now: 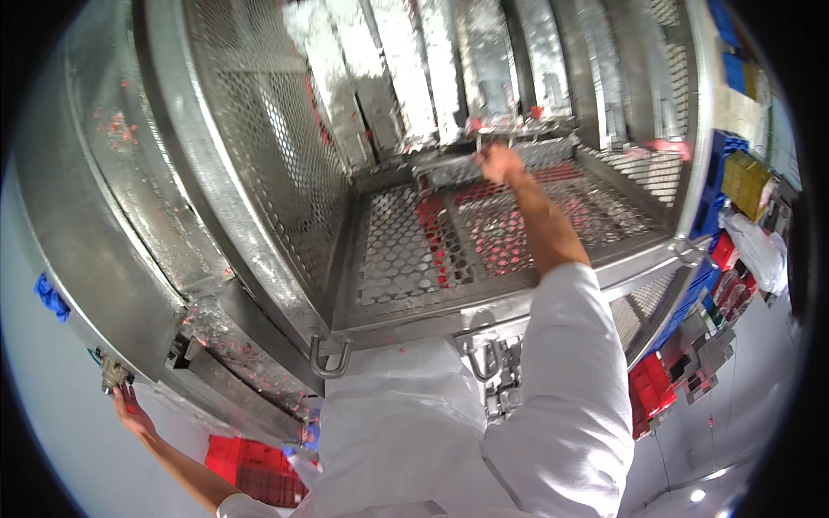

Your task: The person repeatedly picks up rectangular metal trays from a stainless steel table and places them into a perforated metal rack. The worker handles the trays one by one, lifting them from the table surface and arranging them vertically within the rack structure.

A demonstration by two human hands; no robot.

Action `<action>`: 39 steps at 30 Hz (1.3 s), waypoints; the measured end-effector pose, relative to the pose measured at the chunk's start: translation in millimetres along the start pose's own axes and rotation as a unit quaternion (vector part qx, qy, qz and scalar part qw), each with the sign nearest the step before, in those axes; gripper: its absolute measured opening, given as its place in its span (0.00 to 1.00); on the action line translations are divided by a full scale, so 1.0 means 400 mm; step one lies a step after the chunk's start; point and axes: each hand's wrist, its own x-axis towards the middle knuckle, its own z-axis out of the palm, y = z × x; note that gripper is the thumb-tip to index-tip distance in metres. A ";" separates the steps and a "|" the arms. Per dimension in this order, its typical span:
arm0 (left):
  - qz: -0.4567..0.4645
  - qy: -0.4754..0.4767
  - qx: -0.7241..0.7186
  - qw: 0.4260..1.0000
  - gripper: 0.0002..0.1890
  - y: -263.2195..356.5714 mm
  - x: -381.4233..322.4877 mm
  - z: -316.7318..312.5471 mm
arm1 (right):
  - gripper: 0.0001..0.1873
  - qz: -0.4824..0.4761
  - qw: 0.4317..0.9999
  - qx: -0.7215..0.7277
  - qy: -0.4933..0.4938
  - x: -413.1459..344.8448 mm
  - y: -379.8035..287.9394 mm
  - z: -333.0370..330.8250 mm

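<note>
My right hand reaches into a stainless steel enclosure, by a metal bar or rack at the back of its perforated floor. Its fingers look curled; blur hides whether they grip anything. Red bits lie on the perforated floor. Far to the left, my left hand has its fingers up against a small metal valve or switch fitting at the lower edge of a steel housing. A red spot shows on that hand. Upright steel slats or channels line the back of the enclosure.
A perforated side panel bounds the enclosure on the left. Metal hooks hang from its front frame. Red crates stand at lower left; blue crates, more red crates and a white plastic bag are at right.
</note>
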 end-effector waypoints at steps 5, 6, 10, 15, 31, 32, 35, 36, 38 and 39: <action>0.053 0.214 -0.173 0.960 0.31 -0.073 0.011 0.034 | 0.26 -0.080 0.970 0.006 0.230 -0.462 -0.337 -0.485; 0.134 0.246 -0.151 0.948 0.29 -0.073 0.020 0.064 | 0.25 -0.104 0.943 0.003 0.316 -0.545 -0.397 -0.632; 0.429 0.349 0.071 0.830 0.25 0.112 0.067 0.277 | 0.25 -0.201 0.822 -0.057 0.530 -0.778 -0.559 -1.026; 0.314 0.375 0.286 0.824 0.27 0.268 0.170 0.289 | 0.23 -0.445 0.691 -0.110 0.559 -1.214 -0.912 -1.150; 0.068 -0.129 -0.698 0.701 0.30 0.007 -0.610 0.148 | 0.12 -0.901 0.148 -0.408 0.013 -1.608 -1.815 -0.257; 0.024 -0.127 -0.752 0.646 0.29 -0.035 -0.621 0.145 | 0.12 -0.902 0.124 -0.413 -0.031 -1.555 -1.832 -0.191; -0.007 -0.121 -0.819 0.561 0.30 -0.251 -0.604 0.203 | 0.15 -0.876 0.067 -0.458 -0.137 -1.515 -1.884 0.014; -0.006 -0.106 -0.817 0.567 0.31 -0.314 -0.574 0.241 | 0.15 -0.890 0.058 -0.427 -0.145 -1.482 -1.878 0.078; 0.042 -0.031 -0.791 0.609 0.33 -0.449 -0.539 0.307 | 0.17 -0.902 0.049 -0.392 -0.174 -1.470 -1.858 0.182; -0.026 0.003 -0.746 0.665 0.34 -0.439 -0.563 0.305 | 0.15 -0.892 0.063 -0.409 -0.180 -1.468 -1.842 0.208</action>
